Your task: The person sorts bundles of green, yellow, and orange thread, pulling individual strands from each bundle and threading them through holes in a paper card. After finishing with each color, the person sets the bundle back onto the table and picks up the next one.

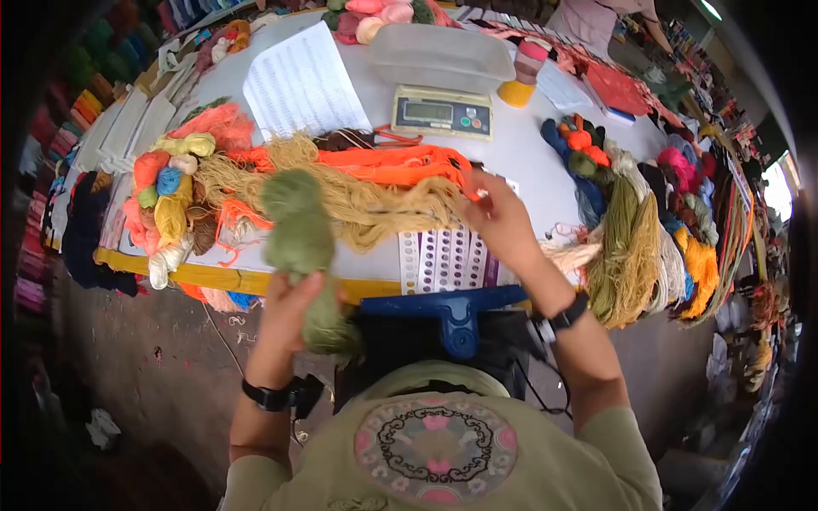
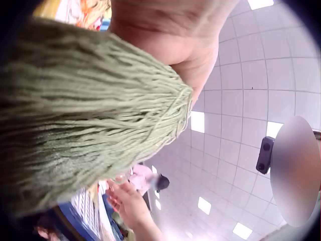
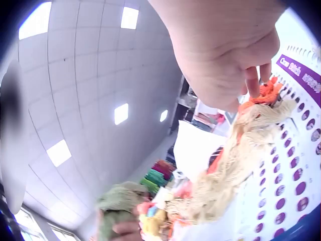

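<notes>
In the head view my left hand (image 1: 294, 307) grips a thick green yarn skein (image 1: 300, 226) near its lower part, raised in front of the table edge. The skein's strands fill much of the left wrist view, with the hand's palm above them. My right hand (image 1: 503, 226) is over the table, its fingertips pinching the right end of a bright orange yarn hank (image 1: 392, 164). A loose beige yarn hank (image 1: 366, 209) lies just below the orange one, beside that hand. In the right wrist view the fingers (image 3: 252, 83) reach down to the orange yarn.
A digital scale (image 1: 443, 111) with a clear tray stands behind the yarn, near a printed sheet (image 1: 305, 81). A dotted colour card (image 1: 443, 260) lies at the front edge. Small yarn balls (image 1: 162, 192) are heaped left; hanks (image 1: 626, 230) hang at right. Another person (image 1: 592, 25) stands beyond.
</notes>
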Available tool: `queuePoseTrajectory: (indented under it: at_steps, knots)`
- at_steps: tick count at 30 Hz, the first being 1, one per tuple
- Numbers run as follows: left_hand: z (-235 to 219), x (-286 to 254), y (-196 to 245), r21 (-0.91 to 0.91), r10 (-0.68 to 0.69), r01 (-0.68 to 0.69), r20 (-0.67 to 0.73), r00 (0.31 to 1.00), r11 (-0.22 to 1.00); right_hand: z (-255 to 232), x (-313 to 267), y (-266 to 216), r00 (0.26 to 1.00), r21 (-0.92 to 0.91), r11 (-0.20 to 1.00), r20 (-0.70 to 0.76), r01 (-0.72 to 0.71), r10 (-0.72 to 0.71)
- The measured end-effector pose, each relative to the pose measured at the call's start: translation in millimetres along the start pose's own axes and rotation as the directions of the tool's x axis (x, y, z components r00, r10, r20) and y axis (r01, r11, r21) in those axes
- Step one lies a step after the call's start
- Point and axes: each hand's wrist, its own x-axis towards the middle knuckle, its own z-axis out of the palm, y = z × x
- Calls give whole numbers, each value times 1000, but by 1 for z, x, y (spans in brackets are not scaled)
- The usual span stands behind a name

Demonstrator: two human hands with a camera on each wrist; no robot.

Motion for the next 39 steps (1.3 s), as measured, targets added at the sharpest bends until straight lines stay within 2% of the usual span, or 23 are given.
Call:
queuePoseTrajectory:
  at_steps: [1,2,3,4,5,7,8,9,10,12,13,14,15,16,19,20,23,27,29,31,33,37,39]
  knots:
    - [13,4,-2,60,-34,36,-28,999,998,1,-12,-15,996,208,977,79,-48,32]
    - [19,9,-7,72,-16,18,-31,999,997,8,-26,-25,982,261,965,174,28,-76]
    - [24,15,-19,129,57,-58,13,998,990,10,-42,-39,948,282,958,285,57,-141]
    - [25,22,-21,221,143,-157,74,987,963,9,-55,-51,938,215,971,304,102,-166]
    - [25,26,-17,221,143,-161,96,985,962,6,-65,-57,929,137,980,320,146,-184]
    - [17,26,-8,135,188,-182,-33,982,974,-17,-84,-46,886,-201,978,441,-56,141]
    - [3,28,-7,65,193,-192,-11,981,979,-28,-97,-42,769,-237,923,511,-302,383]
    - [-11,31,-7,63,182,-183,10,983,981,-38,-111,-38,586,-287,804,565,-520,581]
    - [-25,35,-8,40,212,-211,-19,977,977,-41,-127,-23,587,-287,796,552,-533,592]
    - [-40,44,-12,10,230,-230,-46,972,973,-32,-159,21,469,-270,711,594,-649,654]
    - [-44,49,-13,29,223,-221,-90,971,975,-19,-171,30,463,-267,698,586,-664,665]
    - [-46,55,-16,47,219,-215,-131,967,975,-1,-178,35,608,32,719,562,-694,561]
    - [-48,62,-22,40,213,-210,-117,970,977,13,-179,35,744,325,695,483,-642,462]
    - [-50,68,-31,106,252,-239,-145,957,965,21,-171,32,682,291,652,544,-700,489]
    - [-57,80,-42,170,316,-290,-150,937,942,49,-175,38,675,379,559,402,-737,618]
    - [-59,81,-46,172,338,-311,-160,927,935,49,-178,40,629,382,501,436,-777,643]
    - [-57,79,-47,211,399,-368,-132,907,906,50,-177,32,656,463,472,433,-750,618]
    - [-59,76,-47,313,428,-370,-142,892,875,47,-176,22,674,452,508,385,-733,631]
    - [-63,77,-49,295,430,-378,-135,893,877,48,-180,14,664,439,506,378,-742,645]
    - [-66,79,-51,276,436,-391,-125,891,878,42,-186,8,609,432,446,391,-784,690]
    - [-64,79,-51,266,464,-426,-101,880,865,36,-198,0,595,412,441,417,-797,687]
    - [-55,73,-45,293,476,-423,-139,868,857,27,-223,-34,524,341,398,560,-852,642]
    - [-53,69,-43,234,477,-442,-121,871,866,13,-217,-42,513,366,359,616,-859,598]
